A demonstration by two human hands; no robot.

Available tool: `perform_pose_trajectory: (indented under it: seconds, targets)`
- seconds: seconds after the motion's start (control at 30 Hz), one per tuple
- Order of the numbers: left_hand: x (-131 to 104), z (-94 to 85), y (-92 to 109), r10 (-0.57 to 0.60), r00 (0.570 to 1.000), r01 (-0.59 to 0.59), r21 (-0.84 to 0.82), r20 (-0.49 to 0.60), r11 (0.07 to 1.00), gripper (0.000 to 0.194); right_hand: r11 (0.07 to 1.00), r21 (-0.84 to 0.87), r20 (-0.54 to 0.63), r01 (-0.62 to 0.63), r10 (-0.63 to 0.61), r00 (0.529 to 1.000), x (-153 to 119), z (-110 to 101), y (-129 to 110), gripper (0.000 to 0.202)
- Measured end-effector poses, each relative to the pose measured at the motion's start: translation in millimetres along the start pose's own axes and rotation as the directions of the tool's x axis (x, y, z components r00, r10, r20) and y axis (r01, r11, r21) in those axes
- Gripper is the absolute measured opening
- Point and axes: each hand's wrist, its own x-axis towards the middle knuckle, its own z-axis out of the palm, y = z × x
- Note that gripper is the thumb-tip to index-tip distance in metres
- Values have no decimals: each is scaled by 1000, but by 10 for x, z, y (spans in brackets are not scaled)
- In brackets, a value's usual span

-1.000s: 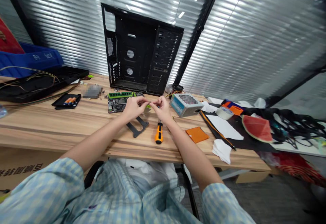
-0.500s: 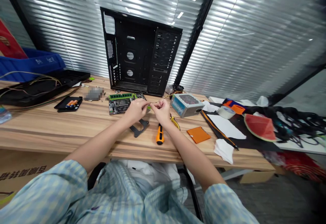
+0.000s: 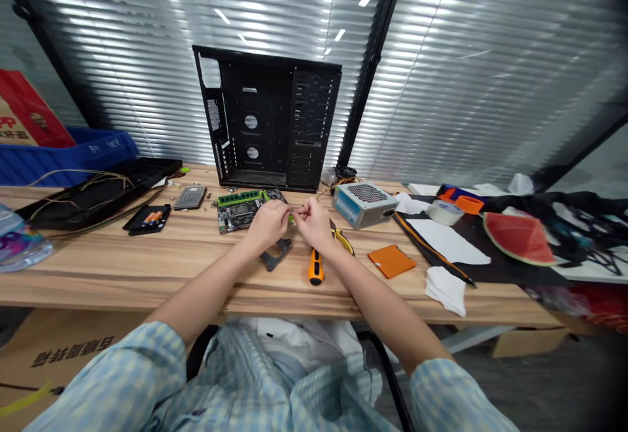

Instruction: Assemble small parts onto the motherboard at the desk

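My left hand (image 3: 269, 221) and my right hand (image 3: 314, 222) meet fingertip to fingertip above the table, each in a pinch. Whatever sits between the fingertips is too small to name. Left of my left hand lies a green and black motherboard (image 3: 240, 216) with a green memory stick (image 3: 240, 198) in it. A dark grey metal bracket (image 3: 276, 256) rests below my left wrist. Under my right wrist are an orange screwdriver (image 3: 316, 268) and yellow-handled pliers (image 3: 345, 242), partly covered by the forearm.
Behind my hands stands a black computer case (image 3: 267, 118). A power supply (image 3: 366, 204) and an orange square plate (image 3: 392, 261) sit to the right, farther off a watermelon piece (image 3: 520, 239). At left are a hard drive (image 3: 190, 198), a black tray (image 3: 147, 219) and a blue bin (image 3: 98, 150).
The camera view has tilted upward and turned slightly left, so the scene sits lower and more to the right. Both hands stay pinched together, with only slight finger movement.
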Motion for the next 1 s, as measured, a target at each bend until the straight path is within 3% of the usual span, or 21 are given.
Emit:
perform_pose_trajectory:
  seconds: [0.13,0.23,0.47,0.6,0.8,1.0]
  targets:
    - [-2,8,1,1,999,-4,83,37,997,23,904,-354,26,239,-246,969,15,-100,-104,10]
    - [-1,-13,23,-15,998,10,83,60,996,23,795,-492,104,355,-351,931,31,-133,-121,12]
    - [2,-53,33,-86,992,87,-12,92,996,21,689,-477,211,546,-513,832,79,-178,-52,25]
    - [-9,-60,16,-137,985,152,-150,106,977,22,667,-421,274,614,-552,787,126,-195,34,27]
    - [-28,-92,25,-144,976,186,-272,165,944,43,837,-169,313,520,-455,834,173,-231,142,13]
    - [-42,-126,39,-102,980,148,-280,170,949,48,958,204,283,200,-253,925,160,-327,79,17]
